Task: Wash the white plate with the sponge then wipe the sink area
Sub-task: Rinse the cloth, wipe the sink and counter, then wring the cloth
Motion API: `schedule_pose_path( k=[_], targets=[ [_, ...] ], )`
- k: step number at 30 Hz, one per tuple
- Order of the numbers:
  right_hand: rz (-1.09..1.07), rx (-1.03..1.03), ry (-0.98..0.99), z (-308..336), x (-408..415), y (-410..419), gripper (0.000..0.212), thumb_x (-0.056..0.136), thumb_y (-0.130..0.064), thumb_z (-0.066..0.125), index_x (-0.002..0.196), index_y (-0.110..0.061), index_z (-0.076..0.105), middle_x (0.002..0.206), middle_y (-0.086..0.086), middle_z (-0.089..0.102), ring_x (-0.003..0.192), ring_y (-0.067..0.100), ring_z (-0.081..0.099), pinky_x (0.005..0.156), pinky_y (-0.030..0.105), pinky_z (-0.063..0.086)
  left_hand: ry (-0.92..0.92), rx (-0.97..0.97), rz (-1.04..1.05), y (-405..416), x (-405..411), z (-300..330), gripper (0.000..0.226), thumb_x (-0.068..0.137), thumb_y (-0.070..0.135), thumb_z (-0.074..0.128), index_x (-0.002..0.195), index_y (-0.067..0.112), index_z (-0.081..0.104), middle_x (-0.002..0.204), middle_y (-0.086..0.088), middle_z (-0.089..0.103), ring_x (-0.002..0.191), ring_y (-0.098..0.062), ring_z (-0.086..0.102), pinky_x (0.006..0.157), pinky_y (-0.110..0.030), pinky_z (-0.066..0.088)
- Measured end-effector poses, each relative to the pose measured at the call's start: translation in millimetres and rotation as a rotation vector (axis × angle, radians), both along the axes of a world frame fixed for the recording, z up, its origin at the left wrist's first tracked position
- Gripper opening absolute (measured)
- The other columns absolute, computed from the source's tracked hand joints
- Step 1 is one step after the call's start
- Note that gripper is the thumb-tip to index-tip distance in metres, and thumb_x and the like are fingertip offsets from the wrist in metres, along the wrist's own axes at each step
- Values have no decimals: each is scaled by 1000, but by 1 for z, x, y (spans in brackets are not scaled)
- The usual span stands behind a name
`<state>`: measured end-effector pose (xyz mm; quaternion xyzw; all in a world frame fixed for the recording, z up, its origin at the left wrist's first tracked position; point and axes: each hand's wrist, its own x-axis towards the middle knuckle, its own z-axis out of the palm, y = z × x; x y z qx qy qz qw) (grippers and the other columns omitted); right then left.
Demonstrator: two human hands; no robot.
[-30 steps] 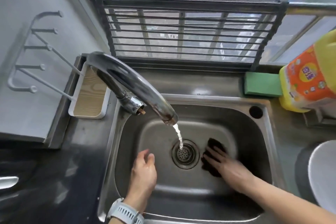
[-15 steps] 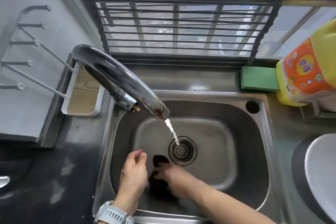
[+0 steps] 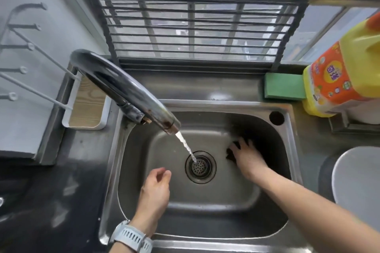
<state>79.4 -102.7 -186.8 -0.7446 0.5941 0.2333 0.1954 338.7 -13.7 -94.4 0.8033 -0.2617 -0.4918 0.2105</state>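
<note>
My right hand [image 3: 247, 157] presses a dark sponge [image 3: 232, 152] against the right inner slope of the steel sink [image 3: 144, 217]; only the sponge's left edge shows under my fingers. My left hand [image 3: 154, 188], with a white watch on the wrist, hovers over the sink's left floor, fingers loosely curled and holding nothing. The white plate [image 3: 357, 181] lies on the counter at the right edge, outside the basin. Water runs from the tap [image 3: 123, 86] into the drain [image 3: 200, 166].
A green sponge [image 3: 282, 86] and a yellow detergent bottle [image 3: 341, 80] stand behind the sink at the right. A folded dark rack [image 3: 195, 26] leans at the window. A white-rimmed wooden tray [image 3: 87, 111] sits left of the tap.
My right hand slid the dark sponge from the front left of the basin, beside my left hand, across to the right slope. My left hand barely moved.
</note>
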Motion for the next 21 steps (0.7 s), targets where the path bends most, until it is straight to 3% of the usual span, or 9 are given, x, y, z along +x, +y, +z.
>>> schedule_pose_path(
  k=[2,6,8,11,14,16,18,21],
  targets=[
    [-65,136,107,7,1,40,51,101,-33,47,148,-14,36,155,19,29,135,43,34,110,46,39,2,5,4,2,1,2,27,101,24,56,126,15,64,118,1,64,107,-15,54,94,-23,35],
    [-172,491,-61,22,50,81,50,89,-19,57,138,-8,50,142,20,46,130,36,49,108,36,43,39,25,0,1,-2,5,28,101,21,57,128,16,63,115,3,63,108,-14,56,93,-23,35],
    [-383,609,-306,28,76,69,33,88,-15,58,121,-11,64,122,13,65,115,30,62,91,29,50,52,24,-35,2,-2,1,28,100,17,57,128,19,63,121,2,64,111,-13,56,94,-23,36],
    [-883,793,-819,41,99,59,23,92,-1,56,106,-11,72,93,8,71,82,19,68,73,31,52,56,23,-88,2,3,-1,36,97,10,58,127,28,65,127,6,62,121,-11,54,100,-24,38],
    [-1147,789,-1215,67,97,66,29,96,6,51,107,-7,74,97,14,74,86,23,70,74,33,59,134,-3,-129,5,5,-2,43,90,6,68,126,31,67,124,8,68,119,-12,61,110,-33,44],
    [-1220,732,-1375,80,85,73,31,96,5,51,103,-9,78,98,15,76,88,25,72,73,37,60,240,-65,-143,7,6,-1,37,84,8,77,116,27,73,107,3,78,106,-18,71,102,-44,54],
    [-1241,599,-1419,87,71,81,29,96,3,53,95,-11,79,96,12,76,89,23,72,80,42,61,227,-136,-171,7,4,-1,22,79,12,84,98,22,79,89,0,80,90,-18,75,87,-38,60],
    [-1186,326,-1354,95,50,90,12,94,-7,63,93,-7,76,94,10,75,94,24,67,97,48,52,61,-238,-189,8,0,3,7,77,20,86,78,22,80,71,4,78,71,-11,73,72,-27,58]
  ],
)
